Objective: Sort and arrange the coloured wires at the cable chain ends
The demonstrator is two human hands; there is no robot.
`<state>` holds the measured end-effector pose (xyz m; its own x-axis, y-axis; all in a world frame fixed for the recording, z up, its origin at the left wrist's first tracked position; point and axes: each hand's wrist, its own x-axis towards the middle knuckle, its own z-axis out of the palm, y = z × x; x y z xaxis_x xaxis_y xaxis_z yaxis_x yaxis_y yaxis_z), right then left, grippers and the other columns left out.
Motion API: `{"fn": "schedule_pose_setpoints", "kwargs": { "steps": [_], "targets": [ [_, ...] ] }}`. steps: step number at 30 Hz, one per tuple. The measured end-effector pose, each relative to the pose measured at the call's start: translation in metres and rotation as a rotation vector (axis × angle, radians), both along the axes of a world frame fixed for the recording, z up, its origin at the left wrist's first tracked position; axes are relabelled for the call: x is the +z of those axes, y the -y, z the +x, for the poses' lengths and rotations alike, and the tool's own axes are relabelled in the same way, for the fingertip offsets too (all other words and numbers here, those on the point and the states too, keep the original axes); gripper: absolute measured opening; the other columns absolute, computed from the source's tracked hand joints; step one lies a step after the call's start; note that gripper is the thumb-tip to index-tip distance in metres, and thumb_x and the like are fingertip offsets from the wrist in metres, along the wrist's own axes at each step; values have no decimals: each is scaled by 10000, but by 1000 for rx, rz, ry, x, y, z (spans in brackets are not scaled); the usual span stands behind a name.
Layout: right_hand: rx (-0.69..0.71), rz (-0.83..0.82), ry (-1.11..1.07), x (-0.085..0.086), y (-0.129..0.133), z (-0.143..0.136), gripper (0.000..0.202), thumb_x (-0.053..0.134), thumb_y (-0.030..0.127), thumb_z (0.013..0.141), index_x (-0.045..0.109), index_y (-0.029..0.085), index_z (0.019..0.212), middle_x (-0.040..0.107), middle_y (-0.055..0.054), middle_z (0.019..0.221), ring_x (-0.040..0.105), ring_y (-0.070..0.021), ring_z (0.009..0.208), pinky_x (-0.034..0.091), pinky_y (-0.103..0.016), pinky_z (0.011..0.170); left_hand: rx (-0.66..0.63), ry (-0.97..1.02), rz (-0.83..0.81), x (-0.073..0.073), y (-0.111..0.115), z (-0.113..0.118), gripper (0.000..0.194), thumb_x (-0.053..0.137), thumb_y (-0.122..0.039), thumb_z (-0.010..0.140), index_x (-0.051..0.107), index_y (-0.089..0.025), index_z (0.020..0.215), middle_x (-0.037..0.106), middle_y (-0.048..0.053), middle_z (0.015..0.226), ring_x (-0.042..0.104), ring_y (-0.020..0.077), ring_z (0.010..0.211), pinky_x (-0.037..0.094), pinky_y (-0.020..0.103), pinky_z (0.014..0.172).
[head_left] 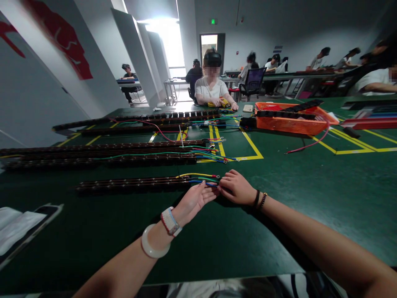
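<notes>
A black cable chain [133, 184] lies along the green table, with yellow, green and blue wires coming out of its right end. The yellow wire [195, 174] ends in a ring terminal close to my right hand. My left hand [197, 200] is turned palm up, its thumb and fingers around the blue wire [196, 181]. At that wire's end my right hand [236, 187] has its fingertips pinched together, covering the tip. The two hands meet there, just right of the chain's end.
More cable chains [102, 153] with loose wires lie beyond. An orange basket [285, 124] holds chain pieces, and a red wire hangs from it. Across the green table [294, 198] sits a co-worker [212, 85] near a yellow tool. A dark tray [34, 225] with white sheets is at left.
</notes>
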<state>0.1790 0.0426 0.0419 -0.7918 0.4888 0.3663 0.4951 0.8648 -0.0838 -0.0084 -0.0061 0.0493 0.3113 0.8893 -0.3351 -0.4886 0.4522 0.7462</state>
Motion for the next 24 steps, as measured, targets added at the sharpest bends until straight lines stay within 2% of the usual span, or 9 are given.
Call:
{"fn": "schedule_pose_setpoints", "kwargs": {
  "steps": [3, 7, 9, 24],
  "targets": [
    [-38, -24, -9, 0, -2, 0, 219, 396, 280, 899, 528, 180, 756, 601, -41, 724, 465, -154, 697, 276, -309, 735, -93, -95, -4, 0, 1, -1, 283, 420, -273, 918, 579, -46, 860, 672, 212, 892, 672, 234, 824, 486, 396, 870],
    [-40, -18, 19, -2, -4, 0, 208, 411, 298, 895, 551, 183, 792, 601, -44, 754, 462, -158, 718, 273, -314, 738, -155, -214, 110, 0, 5, 0, 262, 427, -311, 909, 532, -96, 804, 674, 179, 799, 673, 220, 715, 519, 345, 707],
    [-27, -10, 31, -4, -5, 0, 193, 432, 303, 884, 567, 186, 812, 600, -45, 774, 460, -159, 733, 271, -314, 739, -183, -241, 150, 1, 6, 1, 259, 428, -322, 907, 522, -105, 802, 672, 164, 784, 667, 212, 693, 514, 334, 676],
    [-25, -49, -7, -5, -7, 1, 183, 519, 360, 840, 616, 204, 838, 601, -36, 802, 495, -163, 778, 283, -321, 783, -174, -198, 124, 2, 4, 0, 206, 418, -254, 908, 528, -99, 831, 665, 173, 858, 663, 210, 760, 508, 340, 740]
  ]
}}
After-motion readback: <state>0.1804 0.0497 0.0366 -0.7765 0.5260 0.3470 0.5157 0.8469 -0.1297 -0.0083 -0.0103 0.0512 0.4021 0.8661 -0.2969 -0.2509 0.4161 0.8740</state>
